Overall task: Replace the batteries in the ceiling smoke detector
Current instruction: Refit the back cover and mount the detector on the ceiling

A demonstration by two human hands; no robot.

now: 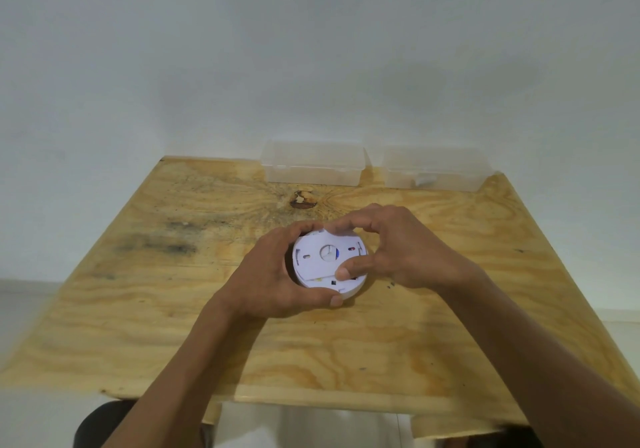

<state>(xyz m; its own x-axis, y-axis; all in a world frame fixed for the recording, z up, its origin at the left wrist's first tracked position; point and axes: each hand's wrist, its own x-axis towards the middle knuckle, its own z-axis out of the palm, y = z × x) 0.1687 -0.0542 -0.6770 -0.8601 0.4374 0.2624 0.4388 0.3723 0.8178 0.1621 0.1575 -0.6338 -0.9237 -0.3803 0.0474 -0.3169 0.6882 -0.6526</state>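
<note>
A round white smoke detector [320, 264] lies back side up on the plywood table [173, 291], near its middle. Its flat back plate shows a central round hub and small slots. My left hand [277, 281] wraps around the detector's left and near rim, thumb at the front edge. My right hand [398, 250] grips from the right, fingers curled over the far rim and thumb pressing on the back plate. No batteries are visible.
Two clear plastic boxes stand at the table's far edge against the white wall: one [313, 163] at centre, another [436, 170] to the right holding a small pale object. A dark knot [303, 200] marks the wood behind the hands.
</note>
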